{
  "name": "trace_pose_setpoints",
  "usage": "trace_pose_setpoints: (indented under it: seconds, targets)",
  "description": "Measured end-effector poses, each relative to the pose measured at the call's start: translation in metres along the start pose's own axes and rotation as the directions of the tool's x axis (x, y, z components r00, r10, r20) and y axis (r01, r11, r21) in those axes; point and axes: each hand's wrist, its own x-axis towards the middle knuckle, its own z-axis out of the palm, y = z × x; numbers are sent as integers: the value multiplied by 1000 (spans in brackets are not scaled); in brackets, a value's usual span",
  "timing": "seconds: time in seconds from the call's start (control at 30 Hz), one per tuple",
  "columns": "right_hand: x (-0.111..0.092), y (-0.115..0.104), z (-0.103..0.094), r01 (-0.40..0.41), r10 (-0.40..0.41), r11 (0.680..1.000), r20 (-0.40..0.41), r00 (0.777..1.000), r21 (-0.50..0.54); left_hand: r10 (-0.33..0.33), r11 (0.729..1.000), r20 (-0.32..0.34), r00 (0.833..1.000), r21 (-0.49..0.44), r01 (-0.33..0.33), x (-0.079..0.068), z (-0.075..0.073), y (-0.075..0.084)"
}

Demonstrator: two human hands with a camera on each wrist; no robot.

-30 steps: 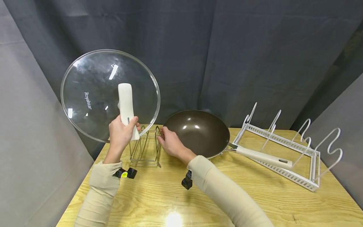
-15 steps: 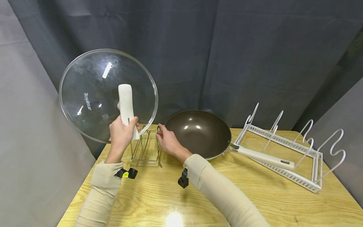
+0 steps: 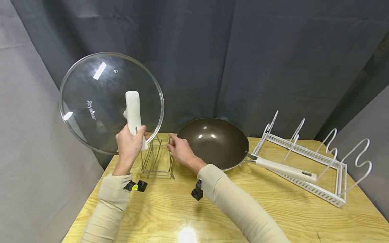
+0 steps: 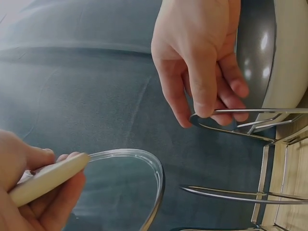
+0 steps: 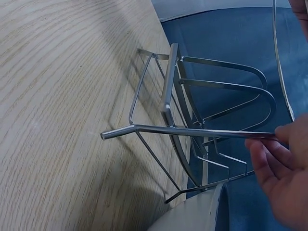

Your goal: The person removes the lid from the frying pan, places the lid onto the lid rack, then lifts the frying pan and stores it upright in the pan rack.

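My left hand [image 3: 129, 145] grips the pale handle [image 3: 133, 108] of a large round glass lid [image 3: 106, 84], marked "Royalstar". The lid is held up on edge, facing me, above and behind the left side of a small metal wire rack [image 5: 169, 79]. My right hand [image 3: 183, 152] pinches the top of the rack's right-hand wire loop [image 4: 269, 111] between thumb and fingers, as the left wrist view shows. The rack stands on the table with its upright loops apart. The lid's lower right rim overlaps the rack in the head view; contact cannot be told there.
A dark wok [image 3: 212, 145] with a cream handle [image 3: 282, 168] sits right of the wire rack, close to my right hand. Farther right lies a white rack [image 3: 319, 192] with upright wavy dividers on the wooden table [image 3: 170, 209]. A dark curtain [image 3: 194, 67] hangs behind.
The lid has shifted slightly left and turned a little, its reflections moving across the glass. My right hand has settled onto the top of the rack's right loop. The wok stays in place.
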Motion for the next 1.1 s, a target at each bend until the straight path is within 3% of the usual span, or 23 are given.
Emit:
trace_pose_setpoints:
  seconds: [0.47, 0.8, 1.1]
  targets:
    - [2, 1, -5, -18, 18, 1000, 78, 997, 8, -5, 997, -54, 999, 81, 9, 0, 2, -4]
    - [1, -4, -9, -21, 26, 999, 122, 992, -40, -5, 992, -34, 999, 122, 9, -4, 2, -6]
    - [1, -4, -8, -3, 11, 998, 115, 993, -64, 7, 988, 1, 1000, 154, -7, -8, 3, -9]
